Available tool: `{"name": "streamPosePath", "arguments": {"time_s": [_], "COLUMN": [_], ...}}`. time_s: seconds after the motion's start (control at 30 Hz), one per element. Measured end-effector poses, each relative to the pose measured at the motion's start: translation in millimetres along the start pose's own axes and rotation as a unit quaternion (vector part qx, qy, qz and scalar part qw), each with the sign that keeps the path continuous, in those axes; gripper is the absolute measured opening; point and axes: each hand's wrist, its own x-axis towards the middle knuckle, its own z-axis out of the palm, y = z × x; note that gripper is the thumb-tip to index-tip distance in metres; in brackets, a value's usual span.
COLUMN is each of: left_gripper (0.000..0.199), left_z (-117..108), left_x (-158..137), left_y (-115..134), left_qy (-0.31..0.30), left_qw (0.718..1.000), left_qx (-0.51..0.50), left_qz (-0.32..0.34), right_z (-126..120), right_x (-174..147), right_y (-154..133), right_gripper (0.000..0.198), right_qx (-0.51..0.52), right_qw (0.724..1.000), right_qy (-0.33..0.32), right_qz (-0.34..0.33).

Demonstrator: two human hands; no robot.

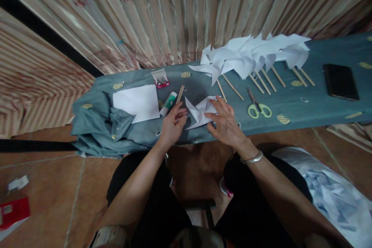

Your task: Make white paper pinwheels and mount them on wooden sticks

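A white paper pinwheel (200,110) with folded blades lies on the cloth between my hands. My right hand (222,120) grips its right side, thumb and fingers spread around the paper. My left hand (174,122) rests at the pinwheel's left, fingers loosely bent and apart from the paper. Its fingertips are at the lower ends of a few short wooden sticks (180,93); whether they touch them I cannot tell. Beside that hand lies a glue stick (168,103) with a green and white label.
Several finished pinwheels (241,56) on sticks line the back edge. Green-handled scissors (258,107) and a black phone (341,81) lie right. White paper sheets (138,102) and a small box of metal pins (161,79) are left. A white bag (331,193) stands on the floor.
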Motion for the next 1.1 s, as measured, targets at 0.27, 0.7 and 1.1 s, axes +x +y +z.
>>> {"name": "streamPosePath", "arguments": {"time_s": [0.27,0.7,1.1], "left_gripper": [0.05,0.047,0.035], "left_z": [2.4,20.9,27.0], "left_x": [-0.8,-16.4,-16.6], "left_y": [18.2,37.7,30.8], "left_qy": [0.009,-0.041,-0.042], "left_qw": [0.956,0.887,0.9], "left_qx": [-0.239,-0.344,-0.348], "left_qz": [-0.172,-0.306,-0.258], "right_z": [4.0,0.6,-9.8], "right_x": [6.7,8.8,-5.7], "right_y": [3.4,4.6,-16.2], "right_gripper": [0.03,0.028,0.032], "right_qx": [0.039,0.124,0.047], "right_qw": [0.999,0.991,0.998], "right_qy": [0.006,0.031,0.04], "right_qz": [0.027,0.046,-0.007]}}
